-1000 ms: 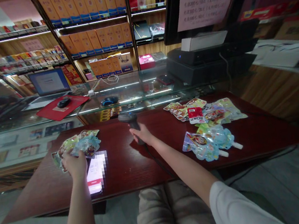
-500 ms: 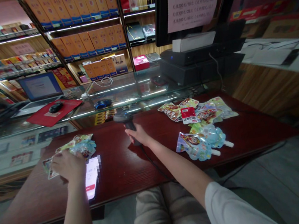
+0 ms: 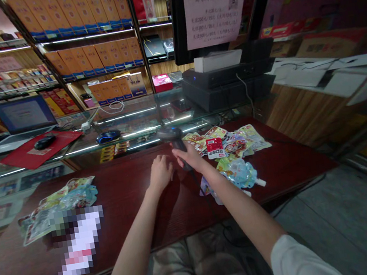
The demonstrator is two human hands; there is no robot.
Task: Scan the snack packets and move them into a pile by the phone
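Note:
My right hand (image 3: 190,156) is closed round the handle of a dark barcode scanner (image 3: 171,136), which stands upright over the dark red table (image 3: 147,217). Just left of it my left hand (image 3: 161,171) hovers empty, its fingers slightly curled and apart. Right of the scanner lies a heap of colourful snack packets (image 3: 229,142), and a pale blue spouted pouch (image 3: 241,172) sits beside my right forearm. A second pile of packets (image 3: 55,209) and a lit phone (image 3: 81,242) lie at the table's left.
A glass counter (image 3: 131,118) runs behind the table with a laptop (image 3: 23,116), a red mouse mat, two mice (image 3: 108,136) and a black till unit (image 3: 226,79) under a monitor bearing a paper notice (image 3: 214,11). Shelves of orange boxes fill the back wall.
My left hand has let go of the packets at the left and moved right across the table to beside the scanner. The view has swung right; my right hand still holds the scanner.

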